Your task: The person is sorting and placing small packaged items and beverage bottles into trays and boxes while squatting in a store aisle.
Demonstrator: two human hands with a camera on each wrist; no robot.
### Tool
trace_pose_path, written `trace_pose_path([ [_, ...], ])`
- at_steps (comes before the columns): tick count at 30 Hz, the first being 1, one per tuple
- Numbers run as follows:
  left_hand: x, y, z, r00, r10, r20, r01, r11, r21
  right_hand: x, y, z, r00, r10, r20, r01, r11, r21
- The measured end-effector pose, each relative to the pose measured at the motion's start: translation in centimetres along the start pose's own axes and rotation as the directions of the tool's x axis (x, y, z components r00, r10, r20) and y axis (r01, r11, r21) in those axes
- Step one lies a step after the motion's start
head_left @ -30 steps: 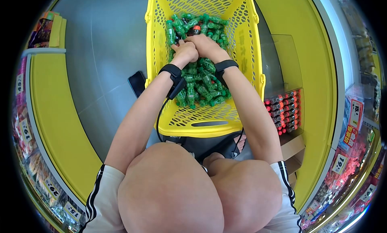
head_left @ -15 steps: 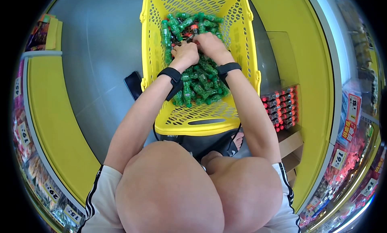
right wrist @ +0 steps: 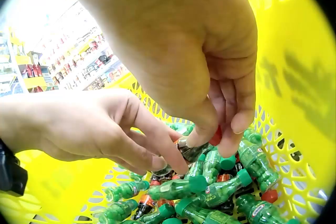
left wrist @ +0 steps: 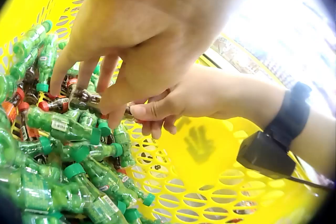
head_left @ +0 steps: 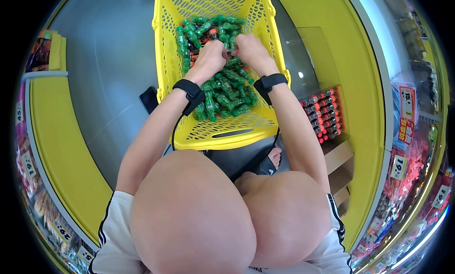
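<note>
Inside the yellow shopping basket (head_left: 222, 142) lies a heap of small green bottles (head_left: 208, 103), with dark bottles with red caps mixed in. My left hand (head_left: 211, 58) and right hand (head_left: 253, 53) meet over the far half of the heap. Between them is a small dark bottle (right wrist: 190, 149) with a red cap (right wrist: 216, 136). The right thumb and fingers pinch it near the cap. Left fingers (left wrist: 84, 79) grip its other end, partly hiding it. Another red-capped dark bottle (head_left: 214, 35) stands out just beyond the hands.
A phone (head_left: 149, 99) lies on the floor left of the basket. To its right are stacked dark bottles with red caps (head_left: 324, 114) and an open cardboard box (head_left: 339, 165). Yellow shelf bases (head_left: 66, 127) flank both sides, and bare knees (head_left: 189, 212) are in front.
From close together over the heap, my hands have drawn slightly apart, with the dark bottle between them. The basket sits further left in the head view as the camera shifts.
</note>
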State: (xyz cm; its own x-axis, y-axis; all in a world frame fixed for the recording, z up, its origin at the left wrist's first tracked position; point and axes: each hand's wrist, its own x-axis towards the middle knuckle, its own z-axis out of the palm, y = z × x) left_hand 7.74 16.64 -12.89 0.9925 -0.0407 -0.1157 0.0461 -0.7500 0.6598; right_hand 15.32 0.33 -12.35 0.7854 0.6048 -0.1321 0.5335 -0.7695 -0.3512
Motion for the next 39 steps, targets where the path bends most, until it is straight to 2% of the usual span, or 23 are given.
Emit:
trace_pose_path([
  [5,-0.7,2.1,-0.4,0.999,0.05,0.016,-0.05,0.999,0.011,-2.4,-0.5,-1.9,0.999,0.048,0.012,-0.048,0.999,0.004],
  [8,-1.4,3.4,-0.5,0.998,0.061,-0.025,-0.061,0.998,0.009,-3.8,-1.5,-3.3,1.0,0.026,0.006,-0.026,0.999,-0.036],
  [9,-1.5,3.6,-0.6,0.991,0.121,-0.057,-0.121,0.993,-0.001,-4.1,-1.5,-3.4,1.0,0.029,0.0,-0.029,0.999,-0.039],
  [11,-1.7,3.8,-0.8,0.979,0.184,-0.09,-0.186,0.983,-0.01,-4.8,-1.5,-3.5,0.993,-0.003,-0.114,0.004,1.0,0.009],
  [13,-1.6,3.8,-1.2,0.976,0.219,-0.01,-0.218,0.973,0.07,-6.0,-2.4,-4.7,0.991,0.025,-0.129,-0.021,0.999,0.035],
  [16,-2.4,4.5,-1.7,0.967,0.256,0.009,-0.255,0.958,0.132,-7.9,-3.2,-6.0,0.989,0.062,-0.134,-0.055,0.997,0.049],
  [21,-4.5,7.5,-2.2,0.956,0.294,0.01,-0.294,0.953,0.074,-11.5,-3.4,-8.0,0.987,0.114,-0.109,-0.111,0.993,0.037],
  [23,-5.2,8.6,-2.0,0.953,0.301,0.03,-0.303,0.951,0.066,-13.0,-2.6,-7.8,0.967,0.151,-0.206,-0.137,0.987,0.081],
  [24,-5.5,9.2,-1.9,0.946,0.323,0.009,-0.323,0.945,0.06,-13.9,-2.6,-8.2,0.965,0.158,-0.21,-0.143,0.986,0.088],
  [26,-6.1,10.4,-1.6,0.938,0.346,0.01,-0.346,0.937,0.053,-15.7,-2.4,-9.1,0.967,0.193,-0.163,-0.152,0.96,0.234],
  [29,-6.7,12.5,-1.7,0.929,0.363,0.066,-0.366,0.93,0.032,-17.8,-2.0,-9.8,0.95,0.229,-0.21,-0.17,0.949,0.266],
  [31,-7.2,13.8,-1.4,0.924,0.378,0.06,-0.38,0.924,0.032,-19.1,-1.5,-10.5,0.942,0.278,-0.186,-0.21,0.925,0.316],
  [33,-7.4,14.7,-0.8,0.89,0.456,-0.005,-0.456,0.89,0.009,-20.3,-0.2,-10.3,0.926,0.239,-0.293,-0.112,0.913,0.392],
  [34,-7.3,15.2,-0.7,0.86,0.511,0.005,-0.51,0.857,0.067,-20.7,0.4,-10.3,0.921,0.189,-0.34,-0.062,0.934,0.352],
  [35,-7.3,15.6,-0.6,0.859,0.512,0.01,-0.511,0.857,0.066,-21.3,1.0,-10.2,0.921,0.194,-0.339,-0.066,0.932,0.355],
  [37,-7.5,16.8,-0.3,0.865,0.499,0.055,-0.501,0.865,0.033,-22.6,0.9,-11.0,0.907,0.333,-0.257,-0.155,0.833,0.531],
  [39,-7.3,17.3,0.6,0.841,0.541,0.014,-0.542,0.84,0.035,-23.5,1.5,-10.9,0.906,0.312,-0.287,-0.129,0.848,0.514],
])
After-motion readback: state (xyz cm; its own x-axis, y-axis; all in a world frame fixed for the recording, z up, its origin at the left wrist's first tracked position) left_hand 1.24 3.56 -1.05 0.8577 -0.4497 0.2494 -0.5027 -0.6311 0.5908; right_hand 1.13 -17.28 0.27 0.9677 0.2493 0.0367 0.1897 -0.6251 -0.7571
